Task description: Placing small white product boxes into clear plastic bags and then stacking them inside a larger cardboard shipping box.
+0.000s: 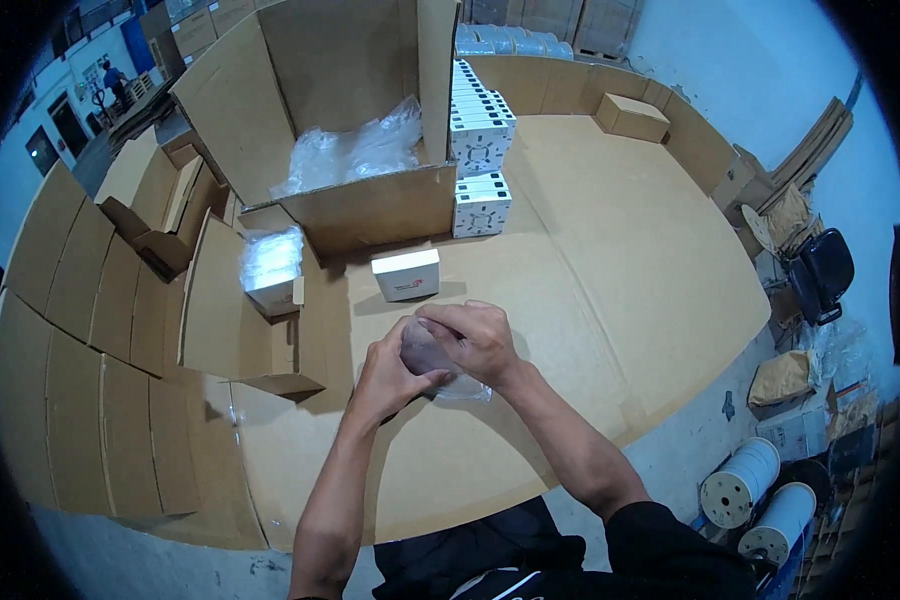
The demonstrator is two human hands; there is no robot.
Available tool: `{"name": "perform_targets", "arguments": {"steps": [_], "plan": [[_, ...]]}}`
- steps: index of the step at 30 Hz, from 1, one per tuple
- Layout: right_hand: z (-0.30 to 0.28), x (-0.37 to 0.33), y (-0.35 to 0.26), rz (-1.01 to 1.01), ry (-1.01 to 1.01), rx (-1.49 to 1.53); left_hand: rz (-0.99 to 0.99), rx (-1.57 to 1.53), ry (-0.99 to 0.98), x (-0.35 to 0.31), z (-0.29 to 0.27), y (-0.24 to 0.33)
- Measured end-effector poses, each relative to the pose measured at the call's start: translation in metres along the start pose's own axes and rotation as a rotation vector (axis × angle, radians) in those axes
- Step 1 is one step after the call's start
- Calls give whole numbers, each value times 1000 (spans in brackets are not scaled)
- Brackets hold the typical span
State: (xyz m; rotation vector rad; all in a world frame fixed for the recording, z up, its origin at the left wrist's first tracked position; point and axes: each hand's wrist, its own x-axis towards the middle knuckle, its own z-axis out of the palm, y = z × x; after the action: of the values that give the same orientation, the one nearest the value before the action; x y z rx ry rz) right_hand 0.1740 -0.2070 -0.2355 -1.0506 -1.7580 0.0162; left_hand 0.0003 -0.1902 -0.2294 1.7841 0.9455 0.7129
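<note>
Over the near middle of the cardboard-covered table, both hands are closed on a clear plastic bag (432,352). My left hand (382,375) grips its left side, thumb toward the lower edge. My right hand (478,340) pinches it near the top, the fingers bent inward. A loose flap of the plastic hangs below the right hand; whether anything is inside the bag I cannot tell. Just beyond the hands stands a small white box (407,275) with a red mark. To the left, an open carton (213,310) holds white boxes in clear plastic (272,262).
A large open carton (370,210) with clear plastic bags (355,150) stands at the back. Stacked white boxes (482,208) line its right side. A closed brown box (632,118) sits far right. Folded cardboard (80,370) edges the left. Cable spools (740,482) lie on the floor at right.
</note>
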Motion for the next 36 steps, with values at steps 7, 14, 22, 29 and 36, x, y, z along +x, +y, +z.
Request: {"name": "perform_targets", "arguments": {"steps": [7, 14, 22, 29, 36], "plan": [[-7, 29, -7, 184, -246, -10, -27, -81, 48, -5, -4, -20], [-9, 41, -6, 96, -333, 101, -74, -365, 65, -3, -2, -25], [-3, 31, -7, 54, -269, 142, -40, -197, 93, -3, -4, -17], [-6, 28, 14, 155, 54, 222, -54, -187, 104, 3, -3, -27], [-9, 27, 18, 338, 342, 437, -76, -171, 156, 1, -6, -20]]}}
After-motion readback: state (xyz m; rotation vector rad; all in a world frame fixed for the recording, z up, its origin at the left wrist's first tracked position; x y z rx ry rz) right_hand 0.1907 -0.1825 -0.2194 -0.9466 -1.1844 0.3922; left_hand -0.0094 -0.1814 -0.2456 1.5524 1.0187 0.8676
